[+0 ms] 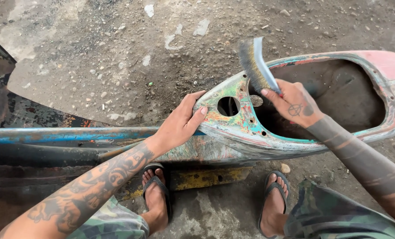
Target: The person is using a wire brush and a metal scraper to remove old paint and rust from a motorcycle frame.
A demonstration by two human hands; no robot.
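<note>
A hollow, boat-shaped body panel [250, 128], worn down to patches of green, red, yellow and blue paint, is seen lying across the middle of the scene, its narrow nose pointing left and its wide, pinkish end reaching the right edge. A large dark opening fills most of the panel, and a round hole [228, 106] is cut near the nose.

The nose of the panel is steadied by the left hand [179, 124], which is laid against its left tip with the fingers stretched out and pressed flat on the painted edge, the thumb raised above; nothing is gripped. The tattooed left forearm runs down to the near left corner.

A wire brush [255, 64] with a pale blue handle is held in the right hand [294, 104], the fingers closed around the handle. The bristles are turned to the far left and lie against the far rim of the panel, just right of the round hole. The right forearm, streaked dark, stretches to the near right corner.

The panel rests on a rusty metal frame [51, 152], along which a blue-painted bar [64, 134] runs from the left edge to the left hand. A yellow-stained piece [206, 177] is seen under the panel at the near side.

Two feet in black flip-flops are planted on the ground, one [155, 194] below the left hand and one [272, 199] below the panel. Camouflage shorts [334, 217] are seen at the near edge. The far ground is dirt strewn with gravel [117, 53].
</note>
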